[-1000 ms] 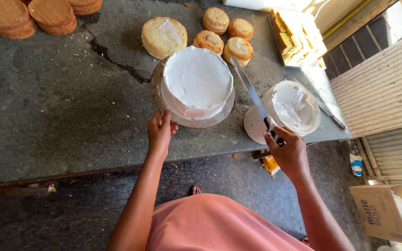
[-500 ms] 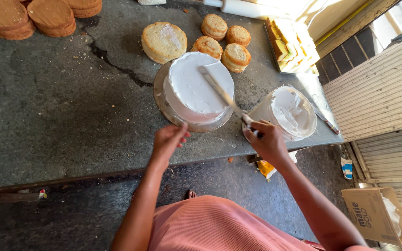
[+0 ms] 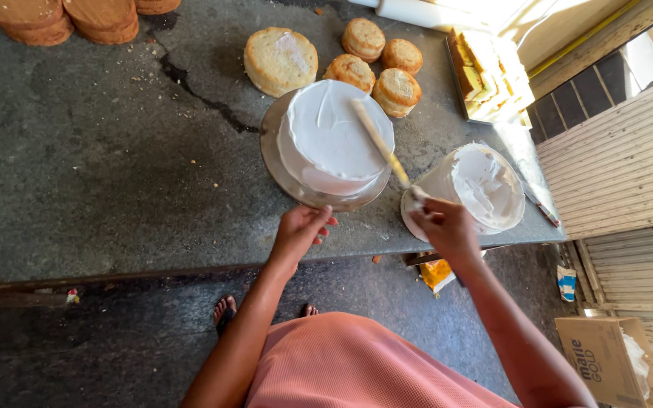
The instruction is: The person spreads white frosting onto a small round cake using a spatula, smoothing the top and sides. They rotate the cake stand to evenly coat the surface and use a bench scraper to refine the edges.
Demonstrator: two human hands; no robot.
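1. The white-iced round cake (image 3: 334,140) sits on a metal turntable (image 3: 273,162) near the front edge of the grey stone worktop (image 3: 115,174), close enough for both hands to work it.
2. The right hand (image 3: 444,227) is closed around the handle of a long palette knife (image 3: 379,143), whose blade lies flat across the cake's top, as suits smoothing the icing.
3. The left hand (image 3: 300,230) rests at the turntable's front rim, fingers loosely spread and holding nothing, placed as if to turn it.
4. A tub of white icing (image 3: 485,185) stands just right of the turntable, near the knife hand.
5. Bare sponge rounds (image 3: 357,57) lie behind the cake; more stack at the far left corner.
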